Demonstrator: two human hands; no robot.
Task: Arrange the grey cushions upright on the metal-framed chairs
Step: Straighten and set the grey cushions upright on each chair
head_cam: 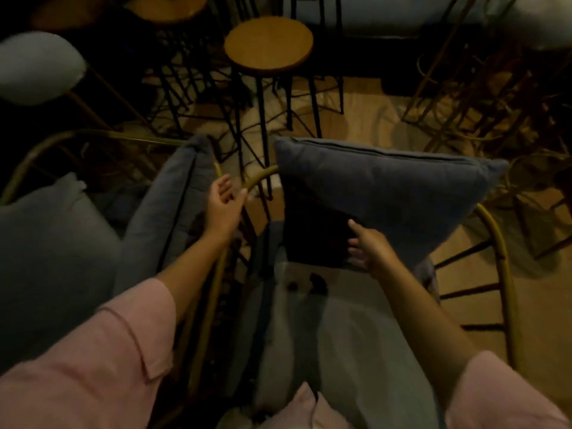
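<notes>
A grey cushion [390, 193] stands upright against the back of the right metal-framed chair [504, 274]. My right hand [370, 246] is open at its lower left face, forefinger touching the fabric. A second grey cushion [173, 205] stands on edge in the left metal-framed chair [28, 159]. My left hand [224, 205] hovers open just right of it, near the brass rail [260, 178], holding nothing. A pale grey seat pad [334, 335] covers the right chair's seat, and another grey cushion [46, 258] fills the left chair.
Round wooden stools [268, 44] on thin black legs stand straight ahead. A white padded seat [37, 68] is at far left. More wire chair frames [495, 103] crowd the right. Wood floor [365, 119] shows between them. A small dark object [318, 283] lies on the seat pad.
</notes>
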